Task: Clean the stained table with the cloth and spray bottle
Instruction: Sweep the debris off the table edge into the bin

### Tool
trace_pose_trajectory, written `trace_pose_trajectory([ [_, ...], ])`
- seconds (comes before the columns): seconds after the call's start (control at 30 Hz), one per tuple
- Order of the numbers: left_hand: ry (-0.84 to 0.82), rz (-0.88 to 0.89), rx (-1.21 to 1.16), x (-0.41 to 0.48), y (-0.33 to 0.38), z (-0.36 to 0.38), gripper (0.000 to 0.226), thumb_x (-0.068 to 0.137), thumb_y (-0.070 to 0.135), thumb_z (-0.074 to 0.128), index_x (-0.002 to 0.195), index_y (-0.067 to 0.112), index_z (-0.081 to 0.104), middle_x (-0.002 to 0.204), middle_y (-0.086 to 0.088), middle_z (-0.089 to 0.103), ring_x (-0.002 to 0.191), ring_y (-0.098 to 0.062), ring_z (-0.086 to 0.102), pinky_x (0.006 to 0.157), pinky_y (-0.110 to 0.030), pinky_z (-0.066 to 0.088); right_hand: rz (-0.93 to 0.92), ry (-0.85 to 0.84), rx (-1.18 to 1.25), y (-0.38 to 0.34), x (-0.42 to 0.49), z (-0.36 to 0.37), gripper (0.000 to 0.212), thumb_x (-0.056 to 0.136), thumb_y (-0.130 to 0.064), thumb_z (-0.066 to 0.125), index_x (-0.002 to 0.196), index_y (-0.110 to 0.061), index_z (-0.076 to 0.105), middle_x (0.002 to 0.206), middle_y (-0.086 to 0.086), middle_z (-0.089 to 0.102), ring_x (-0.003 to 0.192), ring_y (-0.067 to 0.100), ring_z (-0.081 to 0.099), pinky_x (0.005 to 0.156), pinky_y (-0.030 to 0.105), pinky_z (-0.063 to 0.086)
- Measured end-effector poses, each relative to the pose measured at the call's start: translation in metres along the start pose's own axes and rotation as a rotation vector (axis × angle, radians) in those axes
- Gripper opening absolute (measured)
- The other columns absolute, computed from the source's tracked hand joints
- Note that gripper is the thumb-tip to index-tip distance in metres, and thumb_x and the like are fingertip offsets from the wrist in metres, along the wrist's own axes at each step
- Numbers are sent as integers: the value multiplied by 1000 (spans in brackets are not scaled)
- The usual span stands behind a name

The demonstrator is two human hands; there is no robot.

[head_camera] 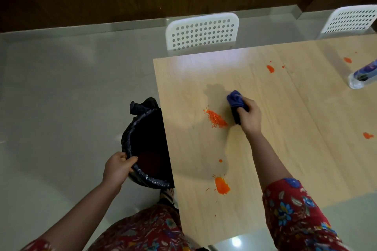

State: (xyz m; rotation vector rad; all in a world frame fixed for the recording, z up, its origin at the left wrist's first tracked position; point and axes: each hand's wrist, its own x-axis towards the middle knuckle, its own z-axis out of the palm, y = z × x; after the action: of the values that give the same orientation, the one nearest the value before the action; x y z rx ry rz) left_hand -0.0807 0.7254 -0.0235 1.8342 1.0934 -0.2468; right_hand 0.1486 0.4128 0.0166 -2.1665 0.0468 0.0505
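Though its top is cropped, the spray bottle (pixel 363 73) seems tilted.

table (pixel 285 128): a pale wood-grain top is carrying everything listed here.
cloth (pixel 235 101): blue and bunched, it is lying on the top while my right hand (pixel 250 116) is gripping it.
crumbs (pixel 216 118): orange bits are lying in a streak just left of the cloth.
damp patch (pixel 214 89): it is darkening the wood just beyond the cloth.
orange blots (pixel 222 185): the biggest is sitting near my edge, and smaller ones are lying scattered farther right.
spray bottle (pixel 363 73): it is sitting at the far right, partly cut off.
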Motion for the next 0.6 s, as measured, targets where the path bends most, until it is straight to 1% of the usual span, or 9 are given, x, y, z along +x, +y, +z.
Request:
trace_pose_trajectory([
  [0.07,4,-17,-20,-3,-3,-1,16,86,15,67,83,-1,64,76,-21,67,70,-31,65,65,-34,42,209,159,-45,10,-8,-10,42,85,-10,53,126,-12,63,124,9,62,114,25,55,97,29,41],
  [0.13,6,-32,-31,-4,-6,0,19,85,15,67,82,-2,64,76,-23,66,70,-33,64,64,-34,42,279,173,-188,19,-22,-7,46,87,-15,52,133,-18,57,131,11,55,120,33,49,104,38,38],
  [0.2,9,-50,-44,-7,-8,2,19,85,16,68,81,-1,63,75,-22,67,71,-34,65,63,-34,41,262,164,-284,18,-40,9,48,91,-14,52,139,-19,51,137,13,46,122,37,41,106,40,31],
  [0.3,0,-57,-55,-8,-8,6,18,87,17,67,82,0,63,73,-19,67,73,-34,65,64,-34,43,217,181,-340,2,-63,46,49,92,-14,52,141,-19,47,140,15,41,119,37,38,103,40,30],
  [0.33,-5,-55,-61,-8,-7,6,17,87,17,67,83,2,63,73,-19,67,73,-33,65,65,-36,44,186,169,-332,-2,-69,58,48,93,-13,52,140,-18,48,140,14,41,119,36,39,102,38,31],
  [0.4,-7,-46,-67,-8,-4,6,17,88,17,67,85,1,63,75,-22,67,71,-33,64,67,-37,45,147,142,-210,-10,-67,69,44,94,-12,52,137,-12,50,137,16,44,120,35,41,103,35,31],
  [0.5,4,-41,-47,-11,-3,4,23,89,17,66,87,-6,63,76,-29,64,64,-30,59,62,-36,40,163,202,-22,-11,-40,58,40,92,-7,52,132,-2,54,132,21,48,123,37,44,106,32,29],
  [0.53,6,-46,-45,-13,-4,3,24,89,17,66,87,-7,62,76,-28,64,64,-29,58,61,-36,39,169,195,-35,-11,-28,50,41,92,-7,52,133,-3,54,134,20,48,124,36,43,106,32,28],
  [0.6,6,-54,-41,-14,-3,1,26,88,18,67,85,-8,60,75,-27,63,65,-30,60,60,-36,38,131,78,-156,-9,-1,40,43,90,-13,51,133,-12,56,138,13,47,125,35,41,106,30,26],
])
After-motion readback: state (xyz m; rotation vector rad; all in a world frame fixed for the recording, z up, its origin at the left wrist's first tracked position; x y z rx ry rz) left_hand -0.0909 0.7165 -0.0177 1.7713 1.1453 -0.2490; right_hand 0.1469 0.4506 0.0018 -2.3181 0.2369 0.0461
